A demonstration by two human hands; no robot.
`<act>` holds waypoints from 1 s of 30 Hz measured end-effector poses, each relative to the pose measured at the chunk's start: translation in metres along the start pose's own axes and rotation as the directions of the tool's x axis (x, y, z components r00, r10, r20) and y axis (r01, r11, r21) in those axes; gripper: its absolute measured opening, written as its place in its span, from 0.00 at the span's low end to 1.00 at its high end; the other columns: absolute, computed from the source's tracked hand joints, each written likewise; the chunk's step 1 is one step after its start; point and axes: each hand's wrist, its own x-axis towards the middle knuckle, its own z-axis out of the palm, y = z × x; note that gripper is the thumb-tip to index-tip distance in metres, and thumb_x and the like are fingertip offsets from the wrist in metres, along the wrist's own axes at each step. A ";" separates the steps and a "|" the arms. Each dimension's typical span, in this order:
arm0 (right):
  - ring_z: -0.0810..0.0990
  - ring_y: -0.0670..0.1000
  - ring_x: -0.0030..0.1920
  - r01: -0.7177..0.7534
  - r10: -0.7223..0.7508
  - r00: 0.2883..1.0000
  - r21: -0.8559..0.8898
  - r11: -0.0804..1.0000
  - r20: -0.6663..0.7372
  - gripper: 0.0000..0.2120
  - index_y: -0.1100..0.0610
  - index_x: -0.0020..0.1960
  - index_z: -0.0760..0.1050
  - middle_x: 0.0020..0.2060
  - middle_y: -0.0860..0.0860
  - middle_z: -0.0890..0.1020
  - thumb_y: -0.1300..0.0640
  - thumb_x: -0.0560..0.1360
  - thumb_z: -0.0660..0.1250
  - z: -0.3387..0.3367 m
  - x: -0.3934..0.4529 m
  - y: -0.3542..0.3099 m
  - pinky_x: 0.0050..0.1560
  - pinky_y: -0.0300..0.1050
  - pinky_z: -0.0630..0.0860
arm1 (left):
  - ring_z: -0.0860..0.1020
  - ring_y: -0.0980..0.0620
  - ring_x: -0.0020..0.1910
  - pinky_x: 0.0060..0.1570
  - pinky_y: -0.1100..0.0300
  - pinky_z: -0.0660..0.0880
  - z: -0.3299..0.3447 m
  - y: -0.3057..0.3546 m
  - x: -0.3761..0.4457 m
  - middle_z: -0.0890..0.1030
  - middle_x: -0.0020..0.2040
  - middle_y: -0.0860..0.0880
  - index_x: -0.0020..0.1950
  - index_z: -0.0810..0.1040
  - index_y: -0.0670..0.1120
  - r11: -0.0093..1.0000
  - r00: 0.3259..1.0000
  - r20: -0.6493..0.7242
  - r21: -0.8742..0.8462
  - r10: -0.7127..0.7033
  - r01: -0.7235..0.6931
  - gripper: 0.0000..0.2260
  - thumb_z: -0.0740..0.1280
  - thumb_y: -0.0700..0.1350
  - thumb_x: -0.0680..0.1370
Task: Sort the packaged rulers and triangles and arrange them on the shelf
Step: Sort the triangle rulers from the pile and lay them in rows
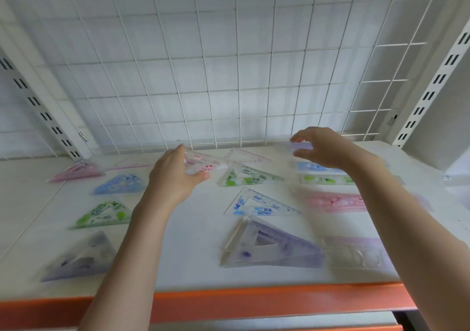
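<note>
Clear packets hold the triangles and rulers; each packet is tinted by its contents, and blur hides finer detail inside. All lie flat on the white shelf [193, 249], which has an orange front edge [254, 302], a white wire grid [229, 76] behind it and slotted white uprights [432, 86] at both sides.

Left of the left hand [175, 178], a column runs from the grid toward the orange edge: pink triangle packet [78, 171], blue triangle packet [119, 182], green triangle packet [104, 215], purple triangle packet [81, 257]. Right of that hand, a second column: green triangle [249, 176], blue triangle [262, 204], purple triangle [269, 249]. A loose pink triangle [244, 154] sits nearest the grid.

Left hand grips a pink-printed triangle packet [203, 164], fingers over its far edge, thumb at its near edge. Right hand [323, 150] hovers with fingers spread and relaxed, holding nothing, above a blue ruler packet [315, 167]. Toward the orange edge from it: green ruler packet [325, 179], pink ruler packet [335, 202], purple ruler packet [356, 253]. The two hands are well apart.
</note>
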 end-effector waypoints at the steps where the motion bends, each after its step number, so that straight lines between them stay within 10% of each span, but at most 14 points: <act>1: 0.74 0.52 0.61 0.005 -0.005 1.000 0.011 1.000 0.005 0.17 0.55 0.65 0.73 0.62 0.52 0.77 0.54 0.77 0.65 0.002 -0.001 -0.008 0.60 0.43 0.67 | 0.73 0.43 0.57 0.52 0.52 0.71 -0.001 -0.005 0.006 0.75 0.57 0.45 0.54 0.70 0.42 1.000 1.000 0.007 0.019 -0.004 0.004 0.23 0.73 0.54 0.70; 6: 0.74 0.51 0.61 0.029 -0.029 1.000 0.047 0.998 0.004 0.17 0.55 0.65 0.73 0.62 0.51 0.76 0.53 0.77 0.64 0.012 -0.009 -0.051 0.58 0.40 0.66 | 0.68 0.43 0.66 0.60 0.49 0.67 -0.003 -0.021 0.031 0.71 0.67 0.46 0.70 0.61 0.44 0.991 0.998 0.064 0.133 -0.028 0.019 0.34 0.70 0.58 0.72; 25: 0.71 0.46 0.48 -0.089 0.117 0.981 0.177 0.980 -0.154 0.15 0.51 0.62 0.75 0.59 0.46 0.76 0.51 0.77 0.63 0.058 -0.063 -0.197 0.57 0.44 0.69 | 0.67 0.39 0.63 0.59 0.49 0.65 -0.026 -0.045 0.044 0.68 0.66 0.42 0.71 0.61 0.44 0.941 0.964 0.162 0.232 0.213 -0.247 0.28 0.64 0.55 0.76; 30: 0.73 0.49 0.58 -0.076 0.108 0.983 0.205 0.976 -0.149 0.15 0.52 0.63 0.74 0.60 0.46 0.75 0.52 0.78 0.63 0.069 -0.070 -0.232 0.58 0.44 0.69 | 0.68 0.41 0.62 0.58 0.51 0.66 -0.052 -0.059 0.003 0.72 0.64 0.44 0.68 0.66 0.45 0.940 0.952 0.111 0.165 0.284 -0.299 0.23 0.63 0.54 0.77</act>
